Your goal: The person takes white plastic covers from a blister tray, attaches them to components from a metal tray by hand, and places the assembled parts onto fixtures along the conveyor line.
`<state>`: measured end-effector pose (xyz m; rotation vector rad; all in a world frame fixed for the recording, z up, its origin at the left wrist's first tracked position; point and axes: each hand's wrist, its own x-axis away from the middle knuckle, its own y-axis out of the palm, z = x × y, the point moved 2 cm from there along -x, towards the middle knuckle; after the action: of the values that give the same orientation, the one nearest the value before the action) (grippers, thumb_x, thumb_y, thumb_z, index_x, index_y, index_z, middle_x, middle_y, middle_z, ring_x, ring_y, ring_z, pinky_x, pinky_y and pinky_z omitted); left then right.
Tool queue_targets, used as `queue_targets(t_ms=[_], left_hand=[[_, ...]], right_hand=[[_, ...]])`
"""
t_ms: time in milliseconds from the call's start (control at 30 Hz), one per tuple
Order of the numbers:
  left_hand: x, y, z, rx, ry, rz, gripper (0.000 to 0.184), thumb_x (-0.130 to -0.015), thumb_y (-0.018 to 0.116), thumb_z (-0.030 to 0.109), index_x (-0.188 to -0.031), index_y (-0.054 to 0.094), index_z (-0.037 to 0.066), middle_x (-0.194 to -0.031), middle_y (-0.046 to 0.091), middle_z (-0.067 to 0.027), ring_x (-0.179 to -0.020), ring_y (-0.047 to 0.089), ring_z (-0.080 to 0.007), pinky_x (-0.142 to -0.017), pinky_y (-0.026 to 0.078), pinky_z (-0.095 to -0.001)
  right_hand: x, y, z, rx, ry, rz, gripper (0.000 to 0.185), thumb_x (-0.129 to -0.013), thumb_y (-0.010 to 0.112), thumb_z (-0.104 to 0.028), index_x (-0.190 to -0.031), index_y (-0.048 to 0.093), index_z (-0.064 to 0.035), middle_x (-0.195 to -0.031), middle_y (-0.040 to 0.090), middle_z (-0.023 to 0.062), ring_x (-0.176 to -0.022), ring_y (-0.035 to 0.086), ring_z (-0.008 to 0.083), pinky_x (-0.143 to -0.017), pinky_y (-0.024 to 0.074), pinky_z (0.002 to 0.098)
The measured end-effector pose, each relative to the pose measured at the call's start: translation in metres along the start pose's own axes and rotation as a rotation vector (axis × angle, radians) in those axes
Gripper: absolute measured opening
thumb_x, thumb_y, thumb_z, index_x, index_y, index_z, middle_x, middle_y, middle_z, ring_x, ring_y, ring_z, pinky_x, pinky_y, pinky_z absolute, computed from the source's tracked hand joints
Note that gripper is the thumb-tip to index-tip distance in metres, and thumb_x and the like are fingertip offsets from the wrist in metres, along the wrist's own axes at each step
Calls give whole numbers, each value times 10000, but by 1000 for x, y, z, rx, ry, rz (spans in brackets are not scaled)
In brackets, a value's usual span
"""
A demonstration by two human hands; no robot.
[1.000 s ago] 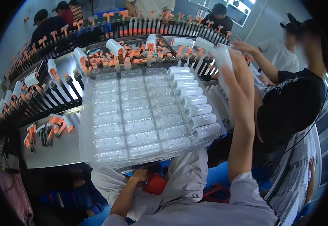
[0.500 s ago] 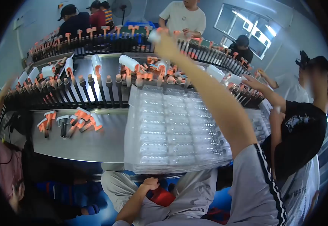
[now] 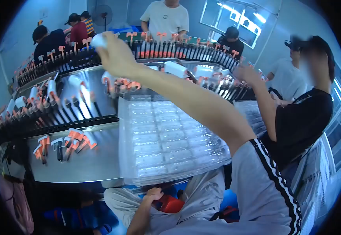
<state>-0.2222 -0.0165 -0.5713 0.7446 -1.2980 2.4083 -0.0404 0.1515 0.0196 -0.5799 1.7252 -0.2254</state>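
My right hand (image 3: 117,55) is stretched far over the bench to the upper left, its fingers closed on a rounded white plastic piece (image 3: 98,41). It is near the far row of upright black holders (image 3: 155,51), which carry orange-and-white parts. My left hand (image 3: 153,194) rests low in my lap, fingers curled, beside a red object (image 3: 170,204); what it grips, if anything, is hidden. Below my right forearm lies a stack of clear plastic trays (image 3: 158,137) with rows of compartments. Several orange, white and black parts (image 3: 74,135) lie left of the trays.
The metal bench (image 3: 72,172) extends left. A nearer row of black holders (image 3: 76,105) carries white pieces on orange parts. Close on my right sits a person in a black shirt (image 3: 303,117); other people stand or sit around the line. A fan (image 3: 103,15) is behind.
My right hand has swung left with the white piece, across the far holders. The view has turned rightward. My left hand stays in my lap.
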Motion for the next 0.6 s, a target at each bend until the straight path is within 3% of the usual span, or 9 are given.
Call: queue_targets(t_ms=[67,133,233,300,400,467,533,600], left_hand=[[-7,8,-14,-13,-45,-43,458,-906,533,422,-1232,634,116,-1198,653,-189,-1145,609,-355,-979,485,-456],[-11,8,-17,-39,-52,-31,441,-903,538,425,-1200,652,119,-1180,661,-188,-1132,614,-358,-971,489,-450],[-14,6,-10,-31,-67,-29,445,-904,539,426,-1194,652,109,-1167,666,-188,-1122,619,-358,-964,489,-456],[-17,19,-6,-11,-19,11,441,-907,535,420,-1179,650,92,-1153,669,-195,-1112,621,-366,-959,487,-463],[-17,35,-8,-57,26,-20,431,-907,536,414,-1164,650,87,-1152,667,-198,-1111,616,-380,-957,484,-471],[-15,38,-8,-63,13,-42,430,-906,537,413,-1159,651,85,-1152,666,-201,-1107,615,-387,-953,484,-475],[-12,35,-9,-69,13,-39,429,-905,546,416,-1158,650,85,-1143,665,-207,-1096,615,-396,-937,484,-487],[-16,35,-14,-53,18,-30,428,-905,550,418,-1159,650,89,-1138,666,-208,-1090,616,-396,-931,485,-489]], right_hand=[[23,-34,-30,9,-137,-287,421,-894,621,-189,-1247,500,5,-1118,627,241,-970,623,426,-816,479,504],[55,-55,-44,291,-480,-408,440,-860,658,-201,-1245,536,-27,-1159,626,176,-975,638,355,-808,495,452],[105,-93,-35,315,-560,-348,454,-849,664,-215,-1257,546,-55,-1189,615,132,-1004,638,300,-833,511,399],[126,-111,-5,371,-500,-335,454,-863,655,-213,-1269,533,-50,-1220,603,136,-1062,625,299,-868,502,418],[148,-139,36,247,-194,-500,459,-916,597,-174,-1331,460,-35,-1265,567,186,-1127,582,361,-921,470,470],[162,-143,55,223,-118,-495,454,-933,573,-167,-1345,437,-33,-1236,572,214,-1086,583,401,-907,462,492],[172,-143,71,133,116,-406,434,-949,560,-179,-1338,436,-31,-1186,585,226,-1031,592,424,-885,455,508],[170,-149,68,74,167,-405,419,-957,553,-177,-1327,436,-18,-1154,589,241,-990,595,445,-860,451,513]])
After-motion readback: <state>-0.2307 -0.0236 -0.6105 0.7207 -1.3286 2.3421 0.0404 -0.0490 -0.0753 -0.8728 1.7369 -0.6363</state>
